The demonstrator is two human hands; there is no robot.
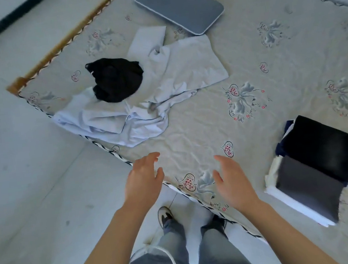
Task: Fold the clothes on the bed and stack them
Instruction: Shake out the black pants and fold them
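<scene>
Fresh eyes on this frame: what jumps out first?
The two bare hands, left and right, open and empty over the near edge of the bed. Beyond them, at the bed's left corner, a crumpled black garment lies on a heap of pale blue clothes. At the right sits the folded stack, black and grey on top.

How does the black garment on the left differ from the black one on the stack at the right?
The left black garment is crumpled in a heap; the right black garment is folded flat. The left one lies on loose light blue clothes; the right one tops the folded stack. Neither is touched by the hands.
</scene>
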